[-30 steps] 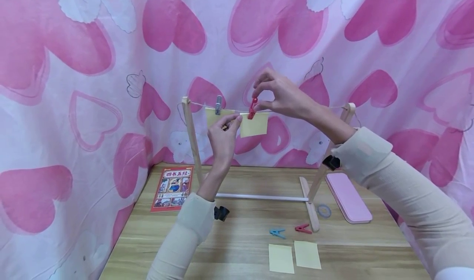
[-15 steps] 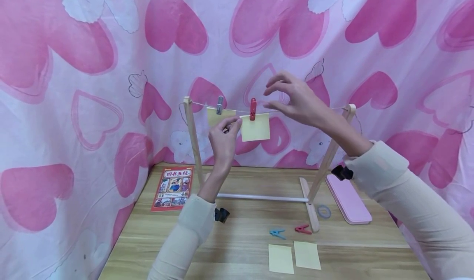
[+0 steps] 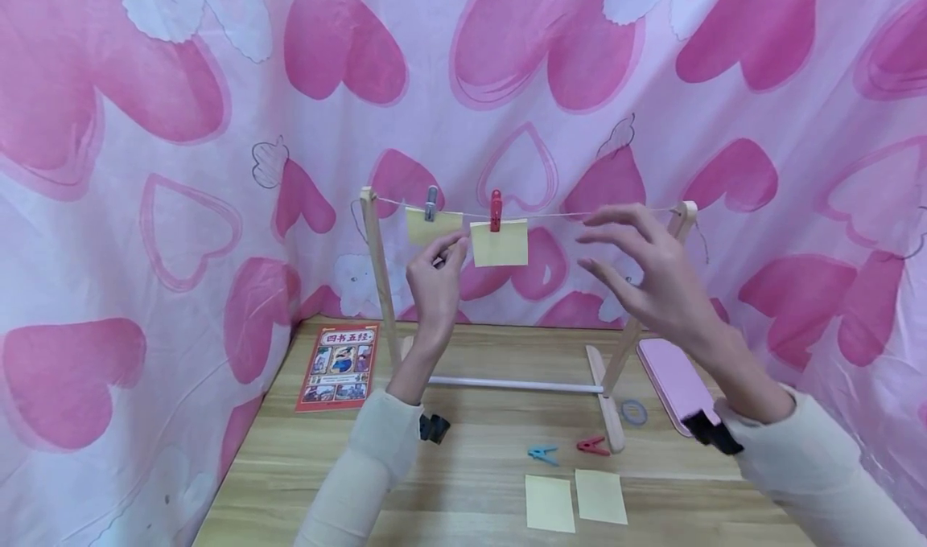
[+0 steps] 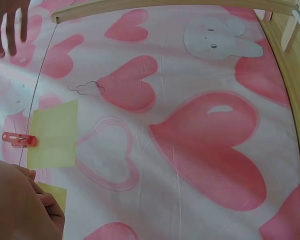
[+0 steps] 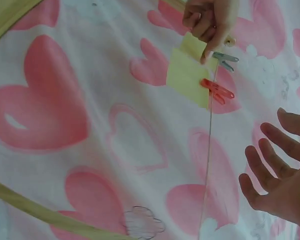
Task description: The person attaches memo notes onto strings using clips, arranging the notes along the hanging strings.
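Observation:
A yellow sticky note (image 3: pixel 500 245) hangs from the string (image 3: pixel 558 215) under a red clothespin (image 3: pixel 496 209). Just left of that note is my left hand (image 3: pixel 434 285), its fingers curled and thumb against the forefinger, the tips right at the note's edge. Behind it a second yellow note (image 3: pixel 418 227), partly hidden, hangs from a grey clothespin (image 3: pixel 430 203). My right hand (image 3: pixel 662 277) is held in the air in front of the right post, fingers spread and loosely bent, nothing in it. In the right wrist view both clothespins grip the notes' top edges.
A wooden frame (image 3: pixel 381 281) with a white crossbar (image 3: pixel 514 384) carries the string. On the table lie a blue clothespin (image 3: pixel 543 454), a red one (image 3: pixel 594 446), two yellow notes (image 3: pixel 549 503), a tape ring (image 3: pixel 634 412), a pink case (image 3: pixel 673 374) and a red booklet (image 3: pixel 339 368).
My right hand has let go of the red clothespin and moved right and down. The hung note now faces forward more squarely, while my left hand has barely moved.

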### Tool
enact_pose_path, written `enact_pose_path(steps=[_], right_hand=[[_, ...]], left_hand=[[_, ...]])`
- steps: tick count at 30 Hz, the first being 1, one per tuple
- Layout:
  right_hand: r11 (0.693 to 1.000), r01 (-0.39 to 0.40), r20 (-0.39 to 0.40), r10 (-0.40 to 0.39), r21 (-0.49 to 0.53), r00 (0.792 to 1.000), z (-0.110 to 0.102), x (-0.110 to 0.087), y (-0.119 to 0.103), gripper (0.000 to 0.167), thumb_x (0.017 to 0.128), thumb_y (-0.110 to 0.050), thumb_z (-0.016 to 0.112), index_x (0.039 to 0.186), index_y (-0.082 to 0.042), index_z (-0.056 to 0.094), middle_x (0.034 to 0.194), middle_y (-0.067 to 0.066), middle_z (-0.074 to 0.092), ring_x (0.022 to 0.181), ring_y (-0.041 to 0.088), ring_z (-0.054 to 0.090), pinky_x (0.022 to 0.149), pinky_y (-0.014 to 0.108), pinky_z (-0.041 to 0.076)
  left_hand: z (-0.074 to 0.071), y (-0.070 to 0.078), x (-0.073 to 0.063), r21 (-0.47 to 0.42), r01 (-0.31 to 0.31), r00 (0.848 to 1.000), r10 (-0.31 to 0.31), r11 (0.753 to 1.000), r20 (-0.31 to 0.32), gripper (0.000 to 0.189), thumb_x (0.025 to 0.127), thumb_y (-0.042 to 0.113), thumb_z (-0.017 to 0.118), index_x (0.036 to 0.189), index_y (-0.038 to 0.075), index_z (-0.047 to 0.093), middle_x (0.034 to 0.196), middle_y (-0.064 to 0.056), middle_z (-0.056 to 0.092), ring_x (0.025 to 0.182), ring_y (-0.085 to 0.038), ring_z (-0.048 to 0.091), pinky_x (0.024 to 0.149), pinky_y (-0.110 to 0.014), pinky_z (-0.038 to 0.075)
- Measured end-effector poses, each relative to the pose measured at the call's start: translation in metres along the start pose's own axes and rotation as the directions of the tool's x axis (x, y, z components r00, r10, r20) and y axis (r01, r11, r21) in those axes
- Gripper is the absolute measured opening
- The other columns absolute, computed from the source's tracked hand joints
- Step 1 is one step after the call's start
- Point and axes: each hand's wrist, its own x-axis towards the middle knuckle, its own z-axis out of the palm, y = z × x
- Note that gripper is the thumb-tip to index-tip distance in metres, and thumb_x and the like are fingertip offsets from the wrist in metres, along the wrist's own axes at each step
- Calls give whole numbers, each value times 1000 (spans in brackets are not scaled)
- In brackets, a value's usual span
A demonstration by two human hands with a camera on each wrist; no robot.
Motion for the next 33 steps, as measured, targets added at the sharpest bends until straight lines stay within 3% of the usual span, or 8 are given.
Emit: enact_pose_path(steps=[7,12,15,17,20,25,28,33], right_hand=[[996,-24,-48,29,90,998,15,-57,13,59,109,-52,62,116,4,79,123,23,70,120,18,64,109,12,44],[993,-111,90,107,46,990,31,-107,23,25,105,-21,77,119,-1,78,127,16,70,115,20,67,102,8,46],[989,-149,166,150,-20,975,49,-139,29,31,94,-8,85,123,-3,77,130,16,69,117,30,67,99,22,54],[984,-160,208,172,-73,963,64,-160,33,36,97,-19,85,127,-2,75,133,18,68,121,38,66,100,41,58],[973,-177,265,211,-147,941,90,-193,39,54,104,-49,72,133,-3,72,138,22,67,129,48,62,99,67,56],[955,-199,306,261,-219,916,130,-242,47,58,90,-38,89,131,-1,72,135,23,69,126,49,64,94,68,58],[950,-205,309,273,-235,911,148,-264,48,63,78,-26,98,128,1,72,133,24,69,125,49,64,92,66,59],[937,-263,305,326,-228,895,162,-285,43,69,76,-28,99,131,2,70,140,29,65,134,60,57,101,76,52]], left_hand=[[-10,-5,-11,33,-29,1000,28,999,13,16,105,13,75,113,1,84,75,7,57,67,-5,47,57,-16,35],[-22,-25,-35,92,-84,993,76,992,94,16,105,13,74,110,0,83,73,-1,57,62,-6,42,53,-17,31],[-32,-51,-58,183,-109,978,73,977,197,16,107,12,72,108,0,81,76,-8,66,62,-10,51,54,-19,40],[-39,-74,-76,286,-128,957,43,950,286,16,107,13,71,110,1,81,86,-11,75,71,-15,64,63,-22,53],[-49,-117,-107,403,-190,895,-10,895,446,19,108,11,69,119,0,79,108,-15,82,93,-25,78,86,-35,66],[-56,-179,-173,462,-185,791,-147,867,594,35,106,17,71,134,-4,71,144,-29,67,128,-44,69,107,-58,58],[-54,-201,-210,484,-155,759,-210,862,616,49,103,26,75,141,-4,66,158,-35,52,147,-55,50,115,-73,44],[-47,-219,-245,508,-83,749,-282,857,599,75,94,34,86,154,0,56,174,-35,28,162,-58,21,128,-71,26]])
